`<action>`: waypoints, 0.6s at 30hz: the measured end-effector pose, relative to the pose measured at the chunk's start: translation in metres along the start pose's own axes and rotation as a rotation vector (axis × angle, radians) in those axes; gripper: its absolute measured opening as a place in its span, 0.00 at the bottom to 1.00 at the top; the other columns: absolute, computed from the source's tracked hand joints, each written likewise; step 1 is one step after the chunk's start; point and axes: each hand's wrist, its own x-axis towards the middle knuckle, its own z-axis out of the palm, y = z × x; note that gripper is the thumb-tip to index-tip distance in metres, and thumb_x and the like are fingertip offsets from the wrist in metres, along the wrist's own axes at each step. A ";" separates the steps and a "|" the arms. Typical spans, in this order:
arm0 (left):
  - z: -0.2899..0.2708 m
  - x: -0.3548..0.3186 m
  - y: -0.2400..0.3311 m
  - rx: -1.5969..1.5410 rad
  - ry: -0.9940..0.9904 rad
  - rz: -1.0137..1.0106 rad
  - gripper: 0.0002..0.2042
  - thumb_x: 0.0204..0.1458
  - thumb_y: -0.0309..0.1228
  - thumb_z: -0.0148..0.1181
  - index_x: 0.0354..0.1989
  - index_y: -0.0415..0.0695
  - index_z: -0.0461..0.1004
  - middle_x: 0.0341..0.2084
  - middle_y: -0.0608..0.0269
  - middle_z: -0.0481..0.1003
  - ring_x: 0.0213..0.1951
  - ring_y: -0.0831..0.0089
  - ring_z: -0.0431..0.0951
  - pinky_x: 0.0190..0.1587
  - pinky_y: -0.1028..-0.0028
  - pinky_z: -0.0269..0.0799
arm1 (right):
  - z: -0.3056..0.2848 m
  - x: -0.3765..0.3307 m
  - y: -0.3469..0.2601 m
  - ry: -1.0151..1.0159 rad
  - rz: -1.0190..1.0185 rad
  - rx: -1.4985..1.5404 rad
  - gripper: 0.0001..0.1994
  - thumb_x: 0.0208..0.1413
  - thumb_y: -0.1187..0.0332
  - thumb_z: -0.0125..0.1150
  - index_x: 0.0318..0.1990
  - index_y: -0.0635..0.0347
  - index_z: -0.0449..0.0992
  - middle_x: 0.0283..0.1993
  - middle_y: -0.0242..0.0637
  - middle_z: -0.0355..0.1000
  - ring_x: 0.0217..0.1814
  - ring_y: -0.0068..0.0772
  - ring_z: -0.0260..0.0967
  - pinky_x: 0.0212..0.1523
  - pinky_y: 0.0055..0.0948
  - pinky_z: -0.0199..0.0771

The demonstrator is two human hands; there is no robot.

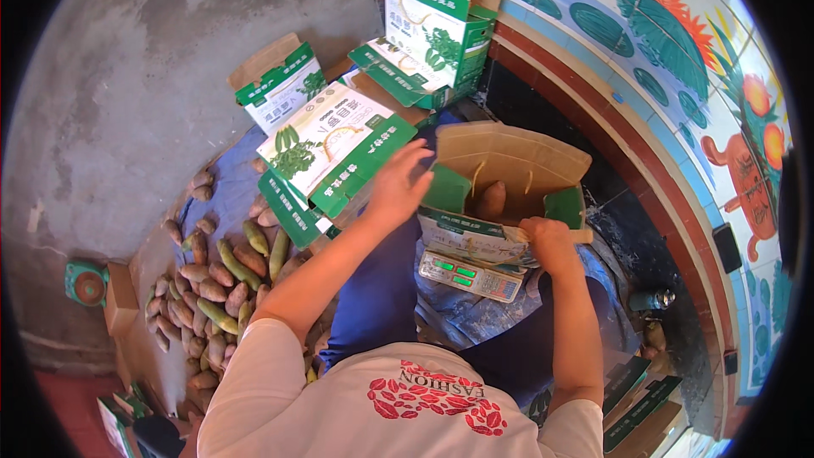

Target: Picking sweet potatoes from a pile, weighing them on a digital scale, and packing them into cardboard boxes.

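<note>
In front of me an open cardboard carton [513, 148] sits on a digital scale [471, 276] with lit green displays. A reddish-brown sweet potato [491, 201] and pale cord handles show inside the carton; its bottom is partly hidden. My right hand [549, 244] is closed over the carton's near rim, toward its right side. My left hand [398, 187] hovers by the carton's left edge with fingers stretched out, holding nothing that I can see. Just left of that hand lies a white and green printed carton [335, 140].
Sweet potatoes [216, 288] and several long green radishes [240, 263] are piled on the floor at left. More cartons [437, 34] stand at the back. A green round device [86, 283] is far left, a metal flask [651, 299] at right, beside a painted tile wall [653, 25].
</note>
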 end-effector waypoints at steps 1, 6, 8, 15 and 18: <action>-0.015 -0.008 -0.007 0.027 0.095 0.026 0.16 0.47 0.26 0.60 0.46 0.42 0.72 0.51 0.49 0.71 0.53 0.52 0.71 0.56 0.63 0.66 | 0.000 0.000 0.001 0.009 0.004 -0.023 0.05 0.45 0.75 0.54 0.29 0.55 0.74 0.28 0.39 0.73 0.33 0.43 0.74 0.32 0.39 0.73; -0.077 -0.099 -0.099 0.248 0.218 -0.228 0.11 0.46 0.24 0.60 0.40 0.40 0.73 0.45 0.48 0.74 0.48 0.51 0.73 0.51 0.62 0.69 | -0.007 0.005 -0.006 -0.089 0.034 0.026 0.05 0.43 0.76 0.55 0.29 0.56 0.73 0.30 0.41 0.74 0.36 0.46 0.73 0.34 0.41 0.73; -0.098 -0.157 -0.142 0.347 0.149 -0.362 0.10 0.46 0.26 0.60 0.38 0.41 0.73 0.43 0.48 0.75 0.45 0.51 0.75 0.48 0.61 0.70 | -0.008 0.005 -0.013 -0.122 0.031 0.062 0.05 0.42 0.76 0.56 0.29 0.57 0.74 0.31 0.41 0.74 0.37 0.47 0.73 0.35 0.41 0.72; -0.134 -0.334 -0.189 0.659 -0.219 -1.279 0.14 0.49 0.32 0.56 0.44 0.45 0.74 0.46 0.49 0.74 0.50 0.55 0.74 0.51 0.63 0.71 | -0.016 0.014 -0.037 -0.139 0.055 0.213 0.15 0.40 0.68 0.68 0.38 0.60 0.76 0.36 0.46 0.75 0.39 0.50 0.72 0.40 0.41 0.71; -0.138 -0.400 -0.187 0.709 -0.486 -1.465 0.20 0.48 0.37 0.59 0.51 0.49 0.73 0.53 0.55 0.71 0.55 0.61 0.71 0.56 0.66 0.68 | -0.016 0.019 -0.041 -0.166 0.053 0.240 0.18 0.40 0.66 0.69 0.41 0.61 0.76 0.37 0.47 0.75 0.40 0.50 0.73 0.41 0.39 0.71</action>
